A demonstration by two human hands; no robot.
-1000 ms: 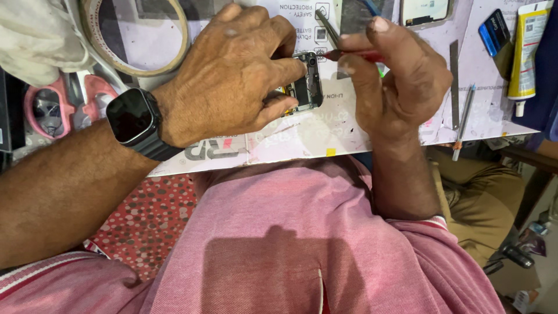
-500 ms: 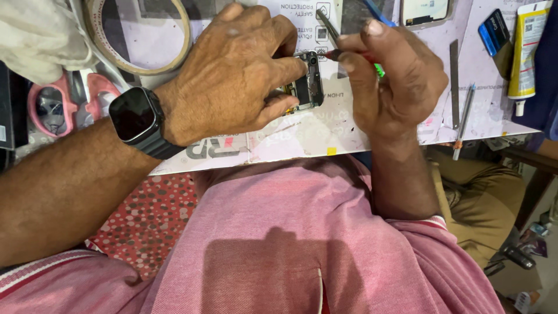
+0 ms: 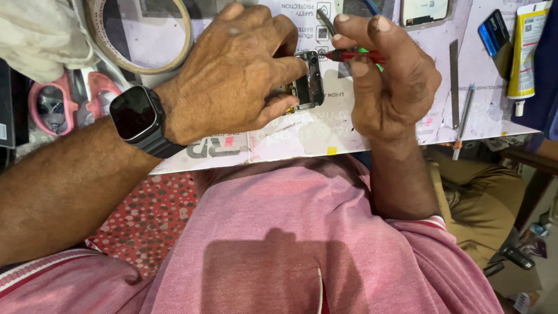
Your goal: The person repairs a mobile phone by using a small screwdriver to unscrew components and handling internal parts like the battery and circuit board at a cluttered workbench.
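Two hands meet over the tabletop: the left hand pinches a small dark phone part at its fingertips, while just right of it the right hand grips a red-handled screwdriver whose tip touches the part.

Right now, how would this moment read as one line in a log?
left hand: grips small phone part | right hand: holds red screwdriver, tip at part | on white mat
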